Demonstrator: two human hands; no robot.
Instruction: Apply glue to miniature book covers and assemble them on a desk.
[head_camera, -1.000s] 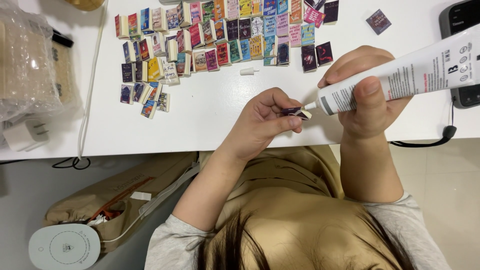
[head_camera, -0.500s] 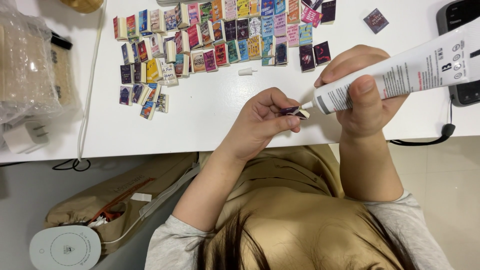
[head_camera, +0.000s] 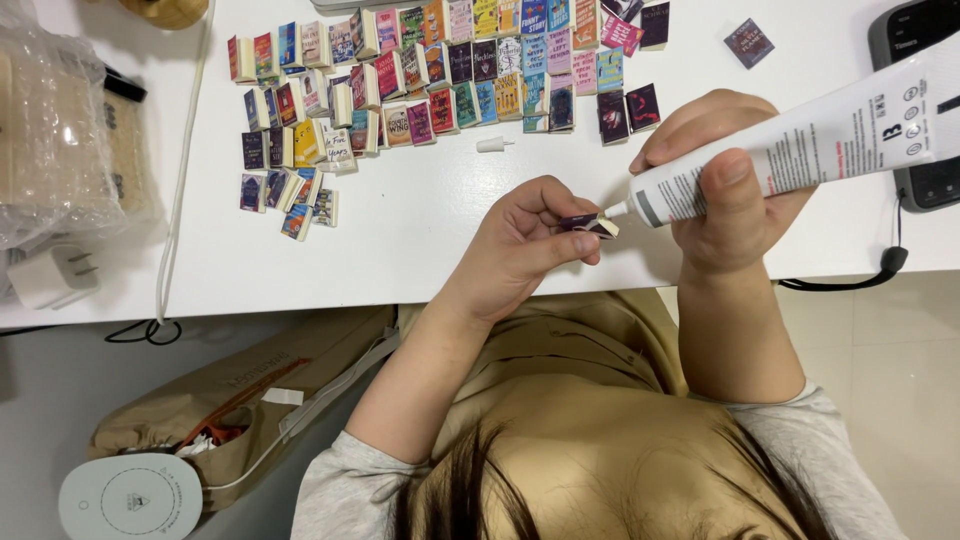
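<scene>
— Pinching hard, is it, that left hand (head_camera: 525, 245)?

— Yes: thumb and fingertips are closed on a tiny dark miniature book (head_camera: 585, 224), held just above the near part of the white table (head_camera: 400, 240). The right hand (head_camera: 730, 205) is clenched round a white glue tube (head_camera: 800, 150), thumb pressed across its barrel, with the nozzle (head_camera: 613, 210) touching the book's pale edge.

— Anything different from a second ago?

— Hardly. Both hands stay where they were and the nozzle has not left the book – only the view has drifted a little. I'd judge the glue is still going on, the book not yet ready to be put down.

— And around them?

— A small white cap (head_camera: 492, 145) lies just beyond the left hand. Farther back, rows of finished miniature books (head_camera: 440, 80) with bright covers, some upright, some flat. A black device (head_camera: 920, 60) sits behind the tube – a bubble-wrapped package (head_camera: 60, 130) and a white plug (head_camera: 50, 278) are well off to the left.
</scene>
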